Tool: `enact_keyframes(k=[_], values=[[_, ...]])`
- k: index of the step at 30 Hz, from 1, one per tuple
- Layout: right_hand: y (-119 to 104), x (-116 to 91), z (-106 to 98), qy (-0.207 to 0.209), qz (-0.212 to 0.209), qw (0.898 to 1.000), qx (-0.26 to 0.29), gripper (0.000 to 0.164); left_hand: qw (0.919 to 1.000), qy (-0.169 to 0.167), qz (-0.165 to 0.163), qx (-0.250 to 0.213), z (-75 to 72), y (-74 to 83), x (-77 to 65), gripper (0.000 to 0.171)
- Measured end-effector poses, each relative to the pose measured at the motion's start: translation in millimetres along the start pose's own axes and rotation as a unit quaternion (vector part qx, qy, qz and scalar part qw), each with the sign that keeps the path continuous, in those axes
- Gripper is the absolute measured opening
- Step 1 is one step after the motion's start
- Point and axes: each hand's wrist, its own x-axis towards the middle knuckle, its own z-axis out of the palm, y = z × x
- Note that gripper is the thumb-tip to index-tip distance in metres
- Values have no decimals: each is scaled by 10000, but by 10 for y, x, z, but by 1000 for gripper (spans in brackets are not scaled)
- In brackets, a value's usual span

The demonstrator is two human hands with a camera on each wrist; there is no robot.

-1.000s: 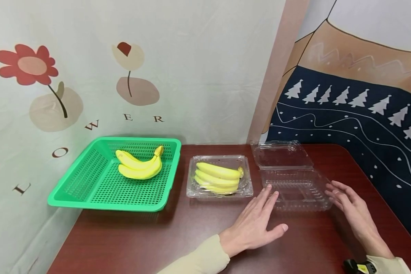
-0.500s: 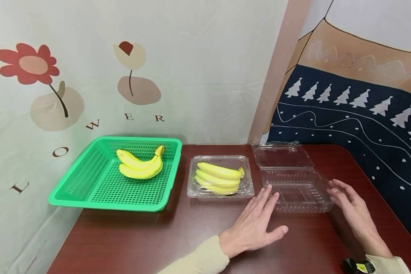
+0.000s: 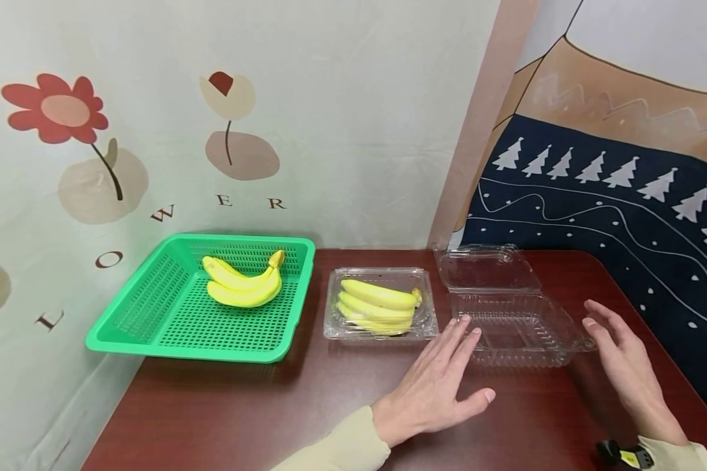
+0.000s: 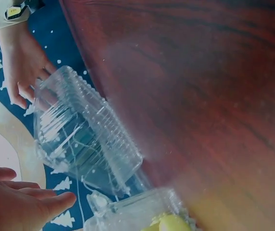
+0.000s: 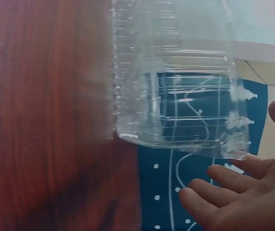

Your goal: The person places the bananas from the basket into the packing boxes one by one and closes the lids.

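r hand [image 3: 630, 363] moved rt of open box [image 3: 521, 356] edge, empty, relaxed; l hand [image 3: 430, 386] likewise

We see glints on the open clear container [image 3: 509, 335], soft shadow near the worktop's [image 3: 306, 392] left edge, hazy wrist views.

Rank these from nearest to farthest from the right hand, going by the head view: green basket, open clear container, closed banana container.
From the right hand:
1. Open clear container, just left of the hand.
2. Closed banana container, middle of the row.
3. Green basket, far left.
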Motion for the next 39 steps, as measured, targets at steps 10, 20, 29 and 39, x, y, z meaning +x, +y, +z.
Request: enact_keyframes(k=[10,20,29,39], values=[[-167,-31,-44,159,-81,9998,-66,56,9995,186,-45,236,-230,-104,-110,81],[-462,-35,34,281,-553,9980,-154,58,9980,584,-252,30,-516,-339,-287,83],[-774,-40,200,460,-1576,9864,-86,60,9957,734,-424,374,-771,-431,-420,82],[-1052,-115,409,316,-1959,9801,-76,64,9895,1078,-548,796,-1025,-621,-651,80]])
